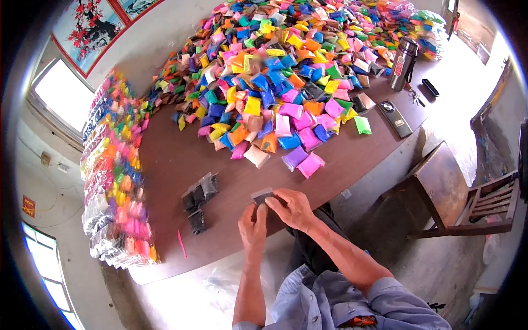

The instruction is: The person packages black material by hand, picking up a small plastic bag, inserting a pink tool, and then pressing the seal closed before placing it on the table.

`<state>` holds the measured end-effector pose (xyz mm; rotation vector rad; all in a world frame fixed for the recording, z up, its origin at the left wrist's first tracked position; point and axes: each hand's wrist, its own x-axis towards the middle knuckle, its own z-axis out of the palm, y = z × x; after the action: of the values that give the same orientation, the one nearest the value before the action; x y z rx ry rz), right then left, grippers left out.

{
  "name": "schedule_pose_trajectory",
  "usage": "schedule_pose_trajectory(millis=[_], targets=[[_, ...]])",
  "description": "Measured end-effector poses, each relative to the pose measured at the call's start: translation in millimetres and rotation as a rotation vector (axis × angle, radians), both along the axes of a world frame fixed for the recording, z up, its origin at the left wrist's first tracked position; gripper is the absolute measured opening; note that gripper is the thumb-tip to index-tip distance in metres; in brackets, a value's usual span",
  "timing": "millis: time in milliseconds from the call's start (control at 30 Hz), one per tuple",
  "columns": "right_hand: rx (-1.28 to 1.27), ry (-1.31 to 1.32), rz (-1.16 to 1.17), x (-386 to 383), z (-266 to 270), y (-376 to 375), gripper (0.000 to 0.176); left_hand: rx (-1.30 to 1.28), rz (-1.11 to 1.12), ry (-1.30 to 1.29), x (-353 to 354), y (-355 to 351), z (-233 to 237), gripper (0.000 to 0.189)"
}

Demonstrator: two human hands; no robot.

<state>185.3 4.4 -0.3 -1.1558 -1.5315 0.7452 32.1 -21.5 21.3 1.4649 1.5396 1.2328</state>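
Observation:
Between my two hands, just over the table's near edge, is a small black packet with a clear strip along its top. The fingers of my left hand pinch its lower left side. My right hand grips it from the right, thumb toward the middle. To the left of my hands lie several black packets in clear wrapping, grouped close together. A thin pink stick-like tool lies on the table left of my left hand.
A large heap of coloured packets covers the back of the brown table. Clear bags of packets are stacked along the left edge. At right are a steel thermos, a phone, keys and a wooden chair.

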Motion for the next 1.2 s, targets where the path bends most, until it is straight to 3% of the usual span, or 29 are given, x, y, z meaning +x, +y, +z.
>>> schedule_pose_trajectory(millis=[267, 533, 667, 967, 1200], targets=[[-0.023, 0.072, -0.009, -0.9, 6.5, -3.1, 0.022, 0.047, -0.032, 0.032, -6.5, 3.4, -19.7, 0.022], [0.026, 0.024, 0.036, -0.2, 0.7, -3.4, 0.018, -0.008, -0.064, -0.024, -7.3, 2.4, -5.5, 0.021], [-0.068, 0.077, 0.004, 2.0, 0.4, -2.7, 0.017, 0.004, -0.097, 0.099, -3.5, 1.0, -5.7, 0.021], [0.017, 0.004, 0.071, 5.9, -6.4, 0.3, 0.024, 0.008, -0.021, 0.14, -6.2, 4.4, -12.2, 0.023], [-0.046, 0.129, 0.047, 6.5, 1.6, -2.9, 0.018, -0.109, -0.065, -0.027, -7.8, 3.3, 0.2, 0.026]])
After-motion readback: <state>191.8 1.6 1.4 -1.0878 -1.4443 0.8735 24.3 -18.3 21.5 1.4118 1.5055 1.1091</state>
